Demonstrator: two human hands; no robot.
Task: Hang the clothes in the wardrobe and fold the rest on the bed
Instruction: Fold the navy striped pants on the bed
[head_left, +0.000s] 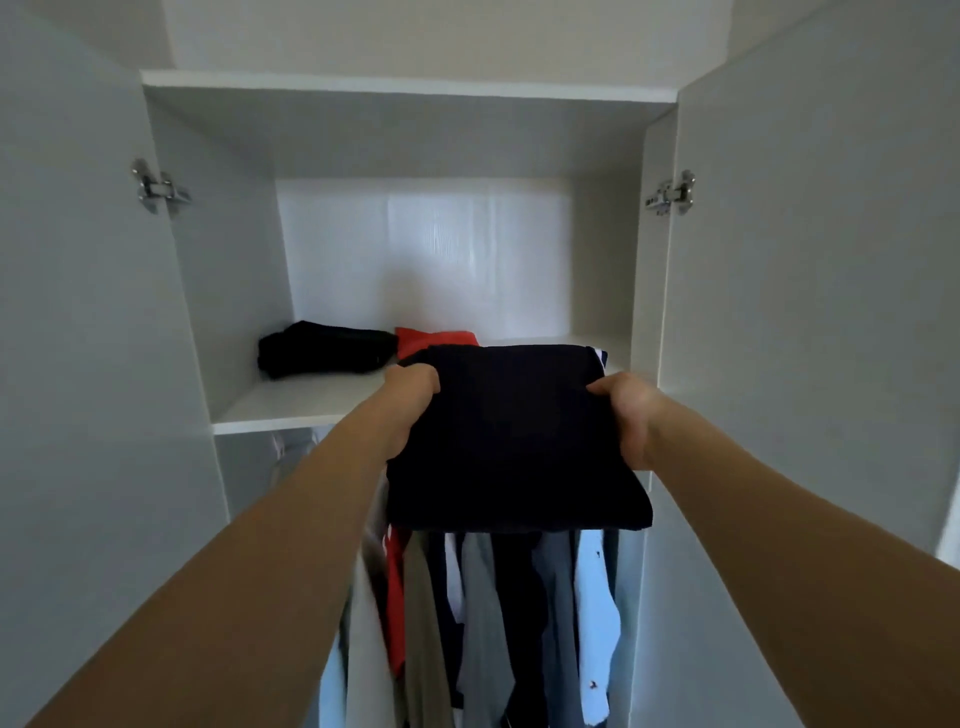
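Holding a folded dark navy garment (511, 441) out at shelf height, the person grips it from both sides: the left hand (410, 410) clasps the left edge with fingers curled around the cloth, and the right hand (631, 415) pinches the right edge, thumb on top and fingers tucked beneath. The garment lies flat between the hands, its far edge over the front lip of the wardrobe shelf (291, 400), its near edge hanging just in front of the clothes below.

On the shelf, a folded black garment (324, 351) sits toward the left, and a folded red garment (436, 340) lies just beside it, partly hidden behind the navy one. A sliver of white fabric (601, 356) shows at the navy garment's far right corner.

Below the shelf, hanging clothes (488, 623) fill the lower compartment: white, red, olive, grey, dark and pale blue pieces side by side. Both wardrobe doors stand open, the left door (78, 364) and the right door (810, 312), each with a metal hinge (158, 188) near the top.
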